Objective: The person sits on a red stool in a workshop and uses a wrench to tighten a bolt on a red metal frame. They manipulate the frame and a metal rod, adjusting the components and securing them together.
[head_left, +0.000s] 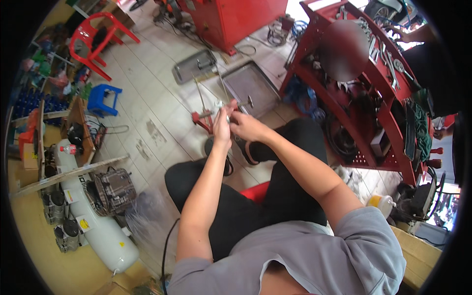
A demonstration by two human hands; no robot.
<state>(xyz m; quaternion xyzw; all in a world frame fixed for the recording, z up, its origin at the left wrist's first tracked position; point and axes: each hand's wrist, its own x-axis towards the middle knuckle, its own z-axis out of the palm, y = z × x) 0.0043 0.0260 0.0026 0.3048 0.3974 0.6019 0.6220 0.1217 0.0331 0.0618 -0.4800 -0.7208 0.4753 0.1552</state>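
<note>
I see both hands raised together over my knees, meeting in front of a red stand (206,118) on the tiled floor (147,98). The left hand (222,125) is clenched with its fingers curled upward around a small pale part (228,117), pinched at the fingertips. The right hand (248,127) comes in from the right and closes on the same part, so that the two hands touch. The part is mostly hidden by the fingers; I cannot tell its exact kind or its whole shape. What shows seems short, with its long axis roughly upright and leaning slightly away from me, toward the stand beyond the hands. As to progress, I judge the work to be mid-way: the part is in hand and being worked, not set down and not yet fitted to anything that I can see. Just beyond the fingertips, thin metal rods (200,93) rise from the stand, and a short shaft with a round end (246,102) sticks out to the right of it. Further beyond the hands lie two flat grey trays (194,66) on the floor. Well to the left of the left forearm sits a white compressor tank (98,226) with a finned motor (114,189). To the right of the right hand stands a red tool rack (373,78) hung with wrenches.
</note>
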